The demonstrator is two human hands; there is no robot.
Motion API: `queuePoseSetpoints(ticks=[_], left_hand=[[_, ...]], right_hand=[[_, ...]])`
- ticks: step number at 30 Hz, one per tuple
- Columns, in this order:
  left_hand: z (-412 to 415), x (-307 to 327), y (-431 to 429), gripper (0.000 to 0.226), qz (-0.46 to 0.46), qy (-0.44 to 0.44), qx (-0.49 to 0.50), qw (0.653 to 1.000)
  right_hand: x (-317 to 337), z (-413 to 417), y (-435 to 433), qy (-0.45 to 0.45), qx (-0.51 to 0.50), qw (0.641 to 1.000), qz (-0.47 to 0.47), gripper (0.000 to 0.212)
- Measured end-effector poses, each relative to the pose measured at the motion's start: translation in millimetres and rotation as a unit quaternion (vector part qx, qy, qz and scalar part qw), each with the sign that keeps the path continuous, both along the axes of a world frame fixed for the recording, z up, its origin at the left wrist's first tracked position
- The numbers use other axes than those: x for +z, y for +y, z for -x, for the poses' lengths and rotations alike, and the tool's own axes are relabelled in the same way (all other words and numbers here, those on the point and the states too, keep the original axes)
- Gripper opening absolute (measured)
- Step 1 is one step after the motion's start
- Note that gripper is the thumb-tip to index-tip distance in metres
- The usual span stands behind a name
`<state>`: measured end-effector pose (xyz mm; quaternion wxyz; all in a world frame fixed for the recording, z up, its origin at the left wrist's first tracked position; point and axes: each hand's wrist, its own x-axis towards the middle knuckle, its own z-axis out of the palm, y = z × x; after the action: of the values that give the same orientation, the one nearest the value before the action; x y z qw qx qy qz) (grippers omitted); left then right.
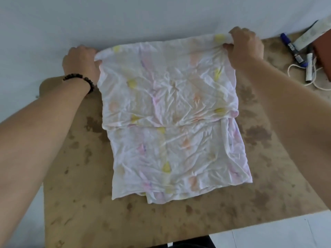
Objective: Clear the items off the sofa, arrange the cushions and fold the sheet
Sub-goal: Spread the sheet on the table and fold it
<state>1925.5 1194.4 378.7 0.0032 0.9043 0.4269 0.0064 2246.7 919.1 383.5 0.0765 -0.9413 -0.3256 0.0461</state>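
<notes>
The left hand point(80, 62) and right hand point(246, 46) reach across the stained brown table point(80, 203). Each grips a far corner of the folded sheet point(172, 122) lying on it. Markers point(293, 51) lie far right.

The sheet point(172, 111) — white, crumpled, with pastel blotches — lies folded on the table, far flap doubled forward.
</notes>
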Motion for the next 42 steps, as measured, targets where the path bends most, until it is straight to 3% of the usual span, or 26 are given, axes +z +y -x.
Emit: queuePoseSetpoints(ticks=[4, 8, 11, 15, 19, 24, 26, 29, 33, 38, 40, 42], left_hand=[[-13, -12, -7, 0.026, 0.021, -0.002, 0.023, 1.000], [3, -29, -52, 0.065, 0.029, -0.082, 0.103, 0.991], [38, -50, -125, 0.075, 0.046, -0.153, 0.122, 0.980], [105, -69, -242, 0.085, 0.089, -0.087, 0.066, 0.990], [166, -70, -312, 0.088, 0.160, -0.052, 0.086, 0.982], [218, -82, -322, 0.082, 0.193, 0.008, -0.053, 0.980], [223, -78, -315, 0.077, 0.194, 0.000, -0.066, 0.979], [227, -73, -303, 0.054, 0.193, -0.059, -0.069, 0.977], [224, -59, -286, 0.020, 0.225, -0.168, -0.006, 0.960], [214, -36, -281, 0.020, 0.211, -0.225, 0.004, 0.951], [219, -35, -283, 0.019, 0.221, -0.220, -0.004, 0.950], [226, -37, -286, 0.022, 0.226, -0.214, 0.000, 0.950]], right_hand=[[-17, -12, 12, 0.044, -0.031, 0.999, -0.010, 0.036], [-42, 15, -8, 0.079, -0.070, 0.993, -0.060, 0.071], [-59, 70, -58, 0.098, -0.103, 0.985, -0.103, 0.073], [-80, 166, -149, 0.127, -0.151, 0.975, -0.103, 0.072], [-81, 241, -217, 0.127, -0.199, 0.969, -0.073, 0.079], [-85, 296, -251, 0.125, -0.045, 0.991, 0.030, 0.063], [-84, 300, -251, 0.132, -0.051, 0.989, 0.047, 0.058], [-74, 299, -243, 0.100, -0.090, 0.990, 0.039, 0.057], [-62, 316, -227, 0.070, 0.043, 0.997, 0.000, 0.056], [-60, 365, -207, 0.030, 0.211, 0.971, -0.107, 0.033], [-66, 391, -199, 0.056, 0.288, 0.952, -0.087, 0.030], [-75, 413, -191, 0.064, 0.305, 0.950, -0.027, 0.041]])
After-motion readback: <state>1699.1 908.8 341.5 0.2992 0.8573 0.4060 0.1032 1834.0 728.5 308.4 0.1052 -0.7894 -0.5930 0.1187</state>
